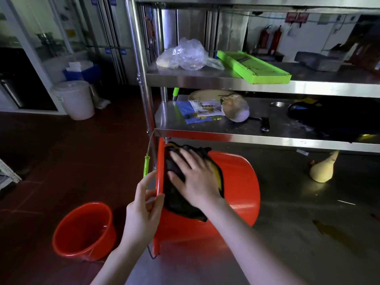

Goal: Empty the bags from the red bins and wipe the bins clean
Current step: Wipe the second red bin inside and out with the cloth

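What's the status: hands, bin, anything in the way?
Left hand grips rim of tipped red bin. Right hand flat, pressing dark cloth on its outer wall. Second red bin upright on floor. Shelf edge close above.

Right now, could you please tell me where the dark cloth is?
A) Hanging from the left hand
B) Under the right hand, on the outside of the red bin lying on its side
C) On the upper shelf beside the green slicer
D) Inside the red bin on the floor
B: the right hand presses flat on the dark cloth, which lies on the outer wall of the tipped red bin, while the left hand grips its rim.
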The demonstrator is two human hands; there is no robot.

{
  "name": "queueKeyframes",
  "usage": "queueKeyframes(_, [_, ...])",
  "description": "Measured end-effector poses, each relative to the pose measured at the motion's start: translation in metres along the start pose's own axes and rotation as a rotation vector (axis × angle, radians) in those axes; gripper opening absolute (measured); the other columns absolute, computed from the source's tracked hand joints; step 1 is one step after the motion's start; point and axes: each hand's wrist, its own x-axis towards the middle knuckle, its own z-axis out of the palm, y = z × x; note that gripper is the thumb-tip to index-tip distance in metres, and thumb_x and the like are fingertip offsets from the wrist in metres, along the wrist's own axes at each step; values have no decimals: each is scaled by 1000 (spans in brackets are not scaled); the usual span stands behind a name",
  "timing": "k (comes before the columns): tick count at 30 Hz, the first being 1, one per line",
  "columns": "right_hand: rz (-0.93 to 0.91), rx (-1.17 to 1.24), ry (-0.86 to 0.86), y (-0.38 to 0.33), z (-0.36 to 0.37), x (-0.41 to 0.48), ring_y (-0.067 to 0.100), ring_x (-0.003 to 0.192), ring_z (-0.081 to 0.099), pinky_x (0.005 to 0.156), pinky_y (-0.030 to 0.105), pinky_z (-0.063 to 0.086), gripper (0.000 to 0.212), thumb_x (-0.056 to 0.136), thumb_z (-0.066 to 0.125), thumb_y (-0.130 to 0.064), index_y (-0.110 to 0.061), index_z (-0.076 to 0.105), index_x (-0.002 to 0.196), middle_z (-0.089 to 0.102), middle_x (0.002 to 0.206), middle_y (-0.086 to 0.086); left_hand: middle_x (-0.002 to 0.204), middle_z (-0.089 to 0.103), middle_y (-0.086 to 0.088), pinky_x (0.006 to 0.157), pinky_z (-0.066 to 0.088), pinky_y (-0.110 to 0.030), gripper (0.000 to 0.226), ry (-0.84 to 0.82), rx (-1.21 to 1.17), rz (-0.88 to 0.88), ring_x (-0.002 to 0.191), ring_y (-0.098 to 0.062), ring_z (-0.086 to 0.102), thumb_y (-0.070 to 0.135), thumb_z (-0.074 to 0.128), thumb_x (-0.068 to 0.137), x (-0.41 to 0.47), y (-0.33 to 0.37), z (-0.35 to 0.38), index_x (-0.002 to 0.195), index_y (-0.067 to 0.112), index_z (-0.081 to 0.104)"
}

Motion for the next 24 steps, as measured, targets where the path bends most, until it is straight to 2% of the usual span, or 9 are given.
queueKeyframes(3, [260, -30, 40, 50, -4, -8, 18, 137, 41, 108, 37, 34, 54, 95, 34, -60, -37, 45, 142, 46, 148, -6, 95, 71, 5, 79, 59, -42, 70, -21, -53, -20, 90, -17, 72, 24, 60, 89, -12, 2, -3, 140, 59, 27])
queueKeyframes(5, [424, -57, 1, 86, -9, -14, 17, 140, 35, 112, 36, 27, 51, 98, 34, -57, -36, 43, 144, 43, 149, -7, 88, 72, 2, 83, 57, -30, 81, -38, -57, -21, 97, -14, 70, 14, 64, 89, -19, 3, -5, 144, 57, 23])
queueKeyframes(7, [480, -21, -30, 107, -10, -20, 18, 142, 29, 114, 39, 24, 50, 99, 34, -54, -35, 41, 145, 40, 151, -7, 85, 73, -2, 77, 56, -18, 95, -60, -48, -55, 97, -8, 69, 5, 69, 85, -20, 5, -11, 146, 57, 17])
queueKeyframes(8, [473, 0, -29, 110, -10, -22, 19, 143, 28, 114, 43, 24, 50, 99, 34, -53, -33, 41, 144, 39, 152, -7, 88, 74, -1, 73, 57, -18, 103, -79, -51, -86, 93, -8, 71, 4, 72, 83, -16, 8, -16, 145, 60, 13])
queueKeyframes(11, [418, -7, 32, 99, -5, -30, 22, 142, 31, 111, 50, 28, 48, 99, 37, -50, -29, 48, 141, 43, 149, -6, 109, 68, 4, 67, 61, -32, 112, -127, -87, -199, 91, -14, 73, 6, 79, 77, 17, 21, -35, 140, 68, 9])
queueKeyframes(14, [378, -19, 102, 90, -3, -45, 27, 138, 39, 109, 53, 33, 51, 98, 34, -51, -26, 53, 138, 48, 146, -4, 111, 62, 5, 60, 59, -28, 97, -126, -54, -388, 81, -13, 73, 19, 77, 80, 74, 34, -35, 139, 66, 16])
queueKeyframes(17, [368, -41, 120, 83, -4, -50, 28, 137, 41, 109, 54, 31, 58, 94, 24, -53, -27, 53, 138, 48, 146, -4, 97, 66, 9, 52, 53, -16, 74, -152, 147, -302, 68, -6, 69, 18, 66, 88, 99, 43, -16, 144, 48, 29])
queueKeyframes(19, [353, -38, 130, 69, -5, -42, 27, 136, 43, 110, 51, 32, 56, 94, 26, -52, -30, 55, 137, 50, 144, -6, 87, 62, 16, 46, 48, -10, 67, -151, 160, -239, 65, 0, 68, 16, 62, 91, 95, 42, -12, 145, 43, 33])
queueKeyframes(24, [21, 56, 55, -20, 1, -14, 24, 139, 36, 110, 50, 31, 51, 94, 30, -53, -37, 43, 141, 43, 148, -11, 90, 63, 22, 56, 48, -7, 64, -106, 119, -180, 76, 14, 64, 15, 61, 92, 82, 33, -22, 141, 47, 38])
